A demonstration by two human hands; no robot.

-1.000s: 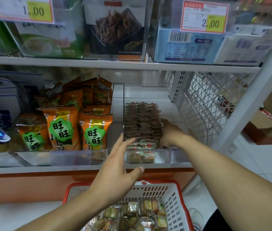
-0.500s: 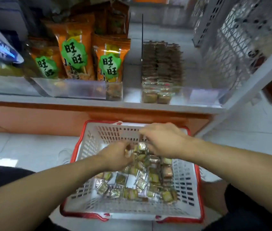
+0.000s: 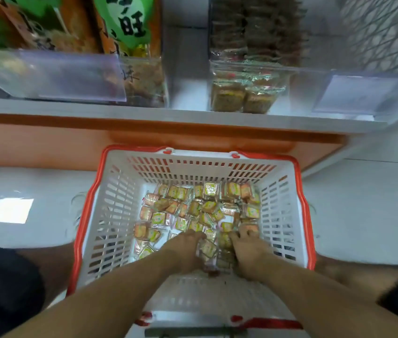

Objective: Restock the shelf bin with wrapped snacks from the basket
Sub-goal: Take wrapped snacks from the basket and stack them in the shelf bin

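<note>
White plastic basket (image 3: 110,215) with a red rim, slotted walls, standing on the pale floor in front of the shelf. Head view only.

Wrapped snacks (image 3: 200,211): small square packets in clear film, piled loose on the basket bottom, mostly toward the far and right side.

Left hand (image 3: 187,250): down in the pile, back of hand up, fingers curled into the packets. One packet shows just beside the fingertips; whether it is pinched or only touched cannot be told.

Right hand (image 3: 248,252): also in the pile, near the right wall. Fingers (image 3: 244,231) bent and slightly spread, tips on packets. Firm grip or mere contact: cannot tell.

The two hands are near each other, with packets between them.

Shelf bin (image 3: 249,69): clear, on the white shelf (image 3: 95,109) above the basket, holding rows of the same snacks; two packets stand at its front wall.

Orange snack bags (image 3: 119,28) sit in the neighbouring clear bin to the left.
</note>
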